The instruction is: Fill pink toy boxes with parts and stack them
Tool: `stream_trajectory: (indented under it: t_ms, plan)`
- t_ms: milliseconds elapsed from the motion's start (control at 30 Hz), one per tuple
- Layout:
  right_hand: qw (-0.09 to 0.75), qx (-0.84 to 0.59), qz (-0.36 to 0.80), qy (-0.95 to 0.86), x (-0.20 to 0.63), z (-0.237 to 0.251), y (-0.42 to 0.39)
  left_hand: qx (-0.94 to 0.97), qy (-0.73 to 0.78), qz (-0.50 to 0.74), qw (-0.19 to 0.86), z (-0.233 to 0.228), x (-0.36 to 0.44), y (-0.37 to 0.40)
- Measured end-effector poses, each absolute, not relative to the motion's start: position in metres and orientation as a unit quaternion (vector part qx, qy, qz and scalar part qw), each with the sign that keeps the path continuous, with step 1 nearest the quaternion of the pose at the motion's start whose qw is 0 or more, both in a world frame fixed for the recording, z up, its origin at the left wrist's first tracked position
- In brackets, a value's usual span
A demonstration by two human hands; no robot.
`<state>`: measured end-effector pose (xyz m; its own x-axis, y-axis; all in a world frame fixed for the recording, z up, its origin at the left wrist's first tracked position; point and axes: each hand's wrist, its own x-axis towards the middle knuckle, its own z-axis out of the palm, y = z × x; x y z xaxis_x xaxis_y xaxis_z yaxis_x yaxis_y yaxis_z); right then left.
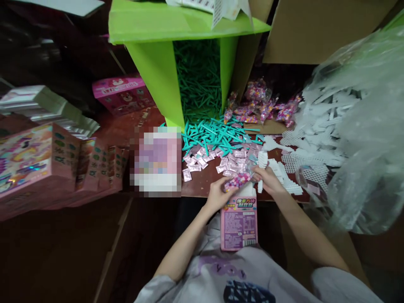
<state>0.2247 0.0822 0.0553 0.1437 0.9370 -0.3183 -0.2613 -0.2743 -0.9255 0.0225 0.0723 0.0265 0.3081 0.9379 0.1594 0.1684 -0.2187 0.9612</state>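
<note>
Stacked pink boxes [38, 162] sat at the desk's left edge. At its near edge, the left hand [217, 194] and right hand [267, 179], fingers curled closed, together pinched a bead packet [237, 181] over an open pink carton [239, 223]. Teal sticks [217, 134] lay behind; white grids [284, 168] piled right.

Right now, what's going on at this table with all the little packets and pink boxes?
A person sits at the table edge, both hands at the open top of a small pink box. The left hand and right hand together hold a bag of multicoloured beads just over the box's mouth. Behind lie small pink packets, a spill of teal sticks from a green carton, white mesh sheets and more bead bags.
</note>
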Motion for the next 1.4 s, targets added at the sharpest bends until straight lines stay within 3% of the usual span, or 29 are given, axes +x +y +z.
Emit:
stream_trajectory:
  t_ms: [200,433,600,867,1100,1267,1400]
  plan:
    - [0.675,-0.507,0.465,-0.265,0.210,0.048,0.089,0.541,0.521,0.492,0.440,0.012,0.025,0.074]
    - [0.703,-0.544,0.351,-0.295,0.206,0.032,0.060,0.619,0.436,0.496,0.424,0.033,0.035,0.073]
    - [0.668,-0.608,0.276,-0.329,0.219,0.015,0.041,0.688,0.407,0.434,0.415,0.037,0.050,0.075]
    - [0.619,-0.633,0.329,-0.328,0.232,0.004,0.029,0.699,0.453,0.426,0.353,0.022,0.049,0.067]
    - [0.654,-0.636,0.278,-0.301,0.241,0.001,0.030,0.591,0.446,0.469,0.482,0.010,0.041,0.069]
    - [0.577,-0.610,0.344,-0.421,0.235,0.005,0.022,0.546,0.504,0.515,0.427,0.007,0.033,0.062]
    - [0.510,-0.596,0.320,-0.531,0.233,0.009,0.022,0.519,0.528,0.522,0.422,0.010,0.027,0.065]
